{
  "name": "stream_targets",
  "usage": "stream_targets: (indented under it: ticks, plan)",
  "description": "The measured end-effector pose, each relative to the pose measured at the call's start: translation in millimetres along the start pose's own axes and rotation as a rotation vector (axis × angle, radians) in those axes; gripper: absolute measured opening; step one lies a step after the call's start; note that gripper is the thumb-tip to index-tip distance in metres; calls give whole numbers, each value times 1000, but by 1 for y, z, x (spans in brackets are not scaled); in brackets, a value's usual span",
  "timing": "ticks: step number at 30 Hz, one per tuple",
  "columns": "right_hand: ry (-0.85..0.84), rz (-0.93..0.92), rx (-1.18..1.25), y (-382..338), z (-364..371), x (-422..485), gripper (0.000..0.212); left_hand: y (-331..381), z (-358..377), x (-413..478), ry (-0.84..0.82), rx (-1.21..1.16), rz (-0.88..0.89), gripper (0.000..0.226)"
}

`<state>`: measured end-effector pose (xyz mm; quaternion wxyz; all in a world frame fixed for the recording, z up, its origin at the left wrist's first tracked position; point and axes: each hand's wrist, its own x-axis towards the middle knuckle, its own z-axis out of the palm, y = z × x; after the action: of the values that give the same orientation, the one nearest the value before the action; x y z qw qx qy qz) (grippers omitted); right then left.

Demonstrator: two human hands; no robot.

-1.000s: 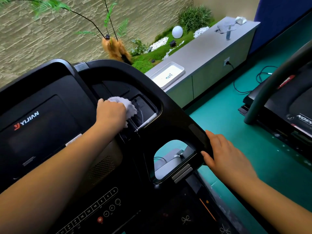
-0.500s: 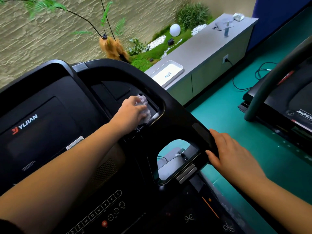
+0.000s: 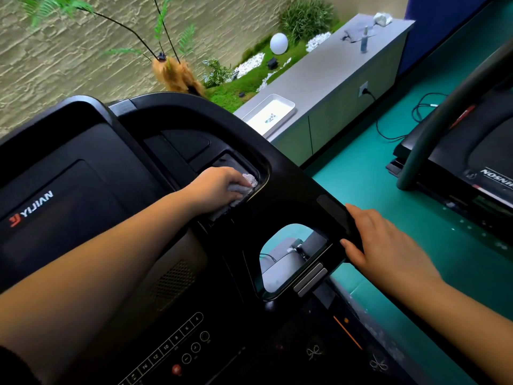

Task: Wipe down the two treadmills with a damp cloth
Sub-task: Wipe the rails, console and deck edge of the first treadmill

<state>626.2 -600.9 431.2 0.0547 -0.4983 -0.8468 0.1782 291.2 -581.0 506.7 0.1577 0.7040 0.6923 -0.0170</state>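
The black treadmill console (image 3: 91,176) fills the left and middle of the view. My left hand (image 3: 216,187) presses a white cloth (image 3: 244,186) into the recessed tray on the console's right side; most of the cloth is hidden under my fingers. My right hand (image 3: 385,243) grips the outer edge of the black side handle (image 3: 333,215), fingers wrapped over it. A second black treadmill (image 3: 472,162) with a grey-green upright bar stands at the right on the green floor.
A grey cabinet (image 3: 327,79) runs along the back with a white tray (image 3: 269,115), a spray bottle (image 3: 365,40) and another cloth (image 3: 383,19) on it. Cables (image 3: 419,112) lie on the green floor between the treadmills. Plants and a stone wall are behind.
My left hand has slid the cloth to the right and deeper into the console's tray recess. My right hand has stayed on the side handle.
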Motion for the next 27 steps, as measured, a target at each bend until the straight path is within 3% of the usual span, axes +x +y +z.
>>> stream_targets:
  ticks: [4, 10, 13, 16, 22, 27]
  plan:
    - [4, 4, -1, -1, -1, -1, 66, 18, 8, 6, 154, -88, -80, 25]
    - [-2, 7, -6, -2, -2, -2, 65, -4, 9, -15, -2, 57, 28, 29]
    - [-3, 12, -13, -3, -2, -1, 65, 6, 11, -5, 100, 35, 47, 20]
    - [-1, 16, -4, -3, -2, -2, 65, 21, 14, 6, 182, -85, -51, 15]
    - [-8, 14, 0, -3, -3, -2, 66, 1, 8, -12, 26, 47, -94, 26]
    - [-3, 15, 7, -3, -3, -1, 65, 25, 15, 4, 162, -213, -247, 22]
